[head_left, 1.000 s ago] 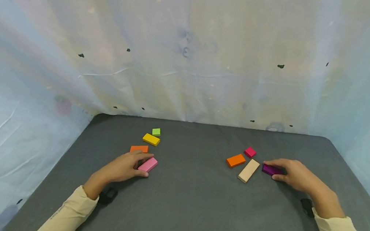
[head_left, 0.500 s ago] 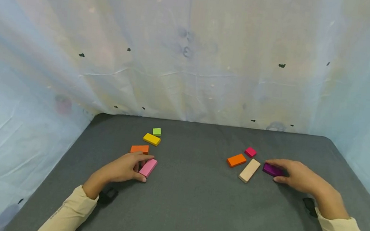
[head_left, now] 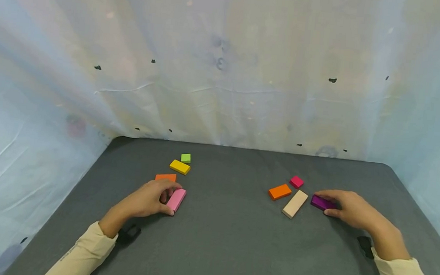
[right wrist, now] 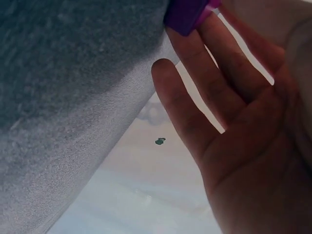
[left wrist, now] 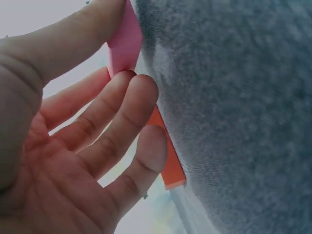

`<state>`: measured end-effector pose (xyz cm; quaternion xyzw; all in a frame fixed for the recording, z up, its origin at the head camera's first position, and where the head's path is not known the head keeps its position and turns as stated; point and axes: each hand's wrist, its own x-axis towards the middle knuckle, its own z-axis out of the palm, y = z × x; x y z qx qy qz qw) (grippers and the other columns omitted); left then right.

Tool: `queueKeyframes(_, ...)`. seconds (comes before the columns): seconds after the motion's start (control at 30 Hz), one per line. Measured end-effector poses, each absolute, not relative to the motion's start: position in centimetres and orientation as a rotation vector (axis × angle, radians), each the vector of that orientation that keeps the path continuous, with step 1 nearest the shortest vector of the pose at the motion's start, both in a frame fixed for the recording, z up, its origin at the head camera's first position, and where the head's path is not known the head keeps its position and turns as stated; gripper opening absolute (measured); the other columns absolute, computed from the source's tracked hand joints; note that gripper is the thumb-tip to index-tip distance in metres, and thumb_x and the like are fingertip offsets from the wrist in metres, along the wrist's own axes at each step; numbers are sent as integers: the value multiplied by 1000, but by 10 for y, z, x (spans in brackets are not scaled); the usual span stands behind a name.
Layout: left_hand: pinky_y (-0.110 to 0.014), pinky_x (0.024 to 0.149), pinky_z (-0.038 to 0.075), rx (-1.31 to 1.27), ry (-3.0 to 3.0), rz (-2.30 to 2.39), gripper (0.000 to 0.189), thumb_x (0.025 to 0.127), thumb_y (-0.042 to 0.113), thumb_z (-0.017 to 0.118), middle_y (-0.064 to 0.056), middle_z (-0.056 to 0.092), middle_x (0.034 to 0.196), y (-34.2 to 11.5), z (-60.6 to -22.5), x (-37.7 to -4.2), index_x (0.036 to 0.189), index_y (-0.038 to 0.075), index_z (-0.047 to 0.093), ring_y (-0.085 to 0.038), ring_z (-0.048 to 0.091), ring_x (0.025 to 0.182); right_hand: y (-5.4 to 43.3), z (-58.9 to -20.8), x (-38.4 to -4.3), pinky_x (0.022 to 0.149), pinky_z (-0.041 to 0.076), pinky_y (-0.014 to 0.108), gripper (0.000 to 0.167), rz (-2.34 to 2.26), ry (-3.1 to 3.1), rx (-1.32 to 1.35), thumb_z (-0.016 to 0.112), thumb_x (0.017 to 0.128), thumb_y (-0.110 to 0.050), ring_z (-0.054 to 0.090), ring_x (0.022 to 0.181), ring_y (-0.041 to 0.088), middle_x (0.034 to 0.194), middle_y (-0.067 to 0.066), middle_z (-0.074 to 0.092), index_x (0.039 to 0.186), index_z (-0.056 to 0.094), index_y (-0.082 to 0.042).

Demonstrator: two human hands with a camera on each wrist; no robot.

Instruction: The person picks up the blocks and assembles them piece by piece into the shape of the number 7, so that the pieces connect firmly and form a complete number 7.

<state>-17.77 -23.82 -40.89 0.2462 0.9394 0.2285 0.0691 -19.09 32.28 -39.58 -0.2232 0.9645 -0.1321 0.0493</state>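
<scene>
On the left of the dark cloth, my left hand [head_left: 151, 198] pinches a pink block [head_left: 176, 201] between thumb and fingers. The left wrist view has the pink block [left wrist: 126, 46] at the top, thumb on one side and fingertips at its end. An orange block [head_left: 166, 177] lies just beyond the knuckles, partly hidden by them. At the right, my right hand [head_left: 351, 209] holds a purple block [head_left: 322, 203] by its two long sides. In the right wrist view the purple block [right wrist: 187, 14] shows at the top edge, against the fingers.
A yellow block [head_left: 180, 166] and a small green block [head_left: 186, 158] lie beyond the left orange one. Left of the purple block are a beige block [head_left: 295, 204], another orange block [head_left: 280, 192] and a small red block [head_left: 296, 181]. A pale curtain [head_left: 226, 68] hangs behind the grey table [head_left: 218, 242].
The pink block has turned to stand more lengthwise away from me, with my left thumb now at its near end. My right hand and the purple block look almost the same.
</scene>
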Motion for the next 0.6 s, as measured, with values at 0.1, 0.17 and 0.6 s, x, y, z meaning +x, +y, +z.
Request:
queueKeyframes(0.1, -23, 67, 44, 738, 2834, 672, 69, 74, 26, 89, 9, 59, 93, -239, -409, -177, 134, 13, 59, -6, 52, 75, 322, -396, -191, 88, 50, 56, 47, -389, 2943, -684, 77, 86, -20, 66, 107, 34, 119, 13, 71, 131, 65, -10)
queueKeyframes(0.17, -23, 68, 44, 741, 2831, 653, 68, 74, 26, 88, 8, 59, 94, -239, -410, -178, 134, 13, 59, -7, 52, 77, 322, -396, -190, 88, 50, 56, 47, -384, 2947, -671, 76, 86, -19, 66, 107, 34, 119, 13, 71, 131, 65, -10)
queueKeyframes(0.6, -24, 71, 44, 682, 2843, 631, 72, 75, 35, 87, 0, 62, 101, -234, -409, -178, 134, 3, 59, -8, 52, 83, 321, -398, -191, 84, 51, 53, 47, -364, 2958, -647, 77, 85, -19, 67, 100, 29, 114, 11, 73, 130, 65, -10)
